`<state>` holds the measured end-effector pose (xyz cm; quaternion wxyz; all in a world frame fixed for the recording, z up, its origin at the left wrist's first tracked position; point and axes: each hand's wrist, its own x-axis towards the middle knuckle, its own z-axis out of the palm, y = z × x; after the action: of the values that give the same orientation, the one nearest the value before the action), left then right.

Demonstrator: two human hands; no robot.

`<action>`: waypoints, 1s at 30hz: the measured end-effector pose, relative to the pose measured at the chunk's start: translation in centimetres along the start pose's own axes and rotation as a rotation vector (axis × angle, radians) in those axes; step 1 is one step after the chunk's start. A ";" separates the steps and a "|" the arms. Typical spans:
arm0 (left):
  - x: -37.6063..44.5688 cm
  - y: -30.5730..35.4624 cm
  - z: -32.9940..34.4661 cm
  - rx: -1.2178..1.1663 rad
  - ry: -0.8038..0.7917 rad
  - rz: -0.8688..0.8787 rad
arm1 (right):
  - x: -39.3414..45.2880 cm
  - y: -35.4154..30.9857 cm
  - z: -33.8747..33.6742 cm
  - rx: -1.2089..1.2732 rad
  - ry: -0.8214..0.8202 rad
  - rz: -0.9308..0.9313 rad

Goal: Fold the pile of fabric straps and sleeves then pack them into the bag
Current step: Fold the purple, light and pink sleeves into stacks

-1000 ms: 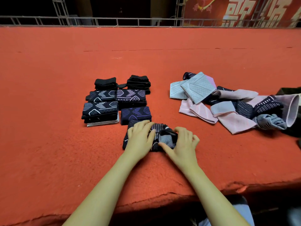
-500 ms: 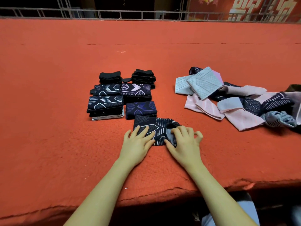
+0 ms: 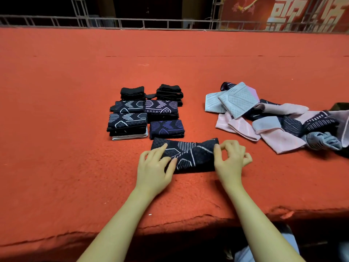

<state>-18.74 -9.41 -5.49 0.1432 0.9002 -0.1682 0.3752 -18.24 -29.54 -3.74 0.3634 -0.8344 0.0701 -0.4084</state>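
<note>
Fabric sleeves in three groups across red-felt tabletop [image 3: 75, 129], L to R. Folded stacks [image 3: 145, 112] left of centre, in two columns w/ rows going back: plain black ones [image 3: 132, 92] at far end, dark patterned ones w/ white or lilac lines in front, a pale piece at bottom of near-left stack, a navy one w/ purple marks [image 3: 167, 128] nearest on right column. Just in front of that, touching or nearly so, dark sleeve w/ white line pattern [image 3: 188, 154] lying flat, long side across, near tabletop's front edge. Left hand [image 3: 154, 167] on sleeve's left end, fingers spread & mostly straight, pressing down on fabric, thumb on near edge. Right hand [image 3: 229, 159] at sleeve's right end, fingers curled, thumb & forefinger tips at fabric's edge; can't tell for sure if pinching or just touching. Bare forearms coming in from bottom. Further right, well apart from stacks, loose unfolded pile [image 3: 273, 118]: pale blue-grey pieces on far left of it, pink ones in middle & front, dark patterned ones mixed in, a grey striped one at near right. Dark object [image 3: 340, 106] at right frame edge, cut off, unclear what. Metal railing [image 3: 151, 22] & red banner [image 3: 283, 12] behind tabletop.
</note>
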 end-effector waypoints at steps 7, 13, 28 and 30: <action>2.6 -0.4 1.5 0.239 -0.278 -0.339 | 0.6 -0.1 -0.7 -0.239 -0.143 0.219; 1.3 -1.4 1.8 0.197 -0.311 -0.473 | 1.5 -0.6 0.6 -0.217 -0.223 0.126; 1.3 -4.5 -2.1 0.234 -0.082 -0.424 | 1.8 -3.7 3.8 -0.181 -0.182 0.125; 0.8 -4.7 -1.8 0.247 -0.243 -0.470 | 1.3 -3.6 4.4 -0.276 -0.297 0.081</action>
<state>-17.41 -4.66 -4.28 0.0943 0.9634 0.0759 0.2391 -14.86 -25.02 -2.31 0.2683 -0.9238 0.1045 -0.2524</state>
